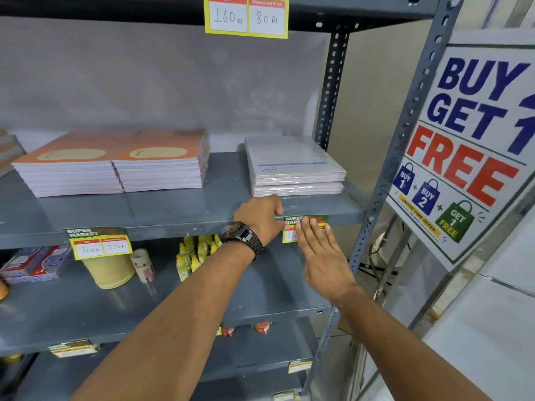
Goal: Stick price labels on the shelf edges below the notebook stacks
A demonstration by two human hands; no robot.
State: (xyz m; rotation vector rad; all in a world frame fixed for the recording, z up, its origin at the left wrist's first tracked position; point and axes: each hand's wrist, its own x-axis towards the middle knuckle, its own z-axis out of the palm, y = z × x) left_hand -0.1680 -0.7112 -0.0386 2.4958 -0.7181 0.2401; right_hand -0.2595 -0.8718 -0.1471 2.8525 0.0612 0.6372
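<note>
Second price label [292, 231] is being pressed onto the shelf edge [179, 231] below the white notebook stack [295, 166]. It is mostly covered: only the green header and a handwritten "20…" show to the left of the right-hand fingertips.

Right hand [324, 256]: flat and open, fingers [311, 224] held together and extended, tips laid on the label face. Nothing is pinched.

Left hand [260, 215]: palm down, fingers curled over the shelf lip just left of and above the label, tips near the bottom of the white stack. Thumb is hidden, so it cannot be told whether the label's left edge is gripped or only steadied. A dark watch [241, 237] is worn on that wrist.

Progress, as judged: first label [100, 244] (700 / 350) is already fixed, well to the left of both hands, below the orange stacks [113, 163]. The second looks seated but not yet released. No loose labels are seen, so the job is probably near its end.

Counts:
- notebook stacks: 3 (2 orange, side by side and touching; 1 white, set apart)
- labels on this shelf edge: 2
- label on the shelf above: 1 (160 / 80) [246, 15]
- labels on lower edges: 3 partly visible, unreadable
</note>
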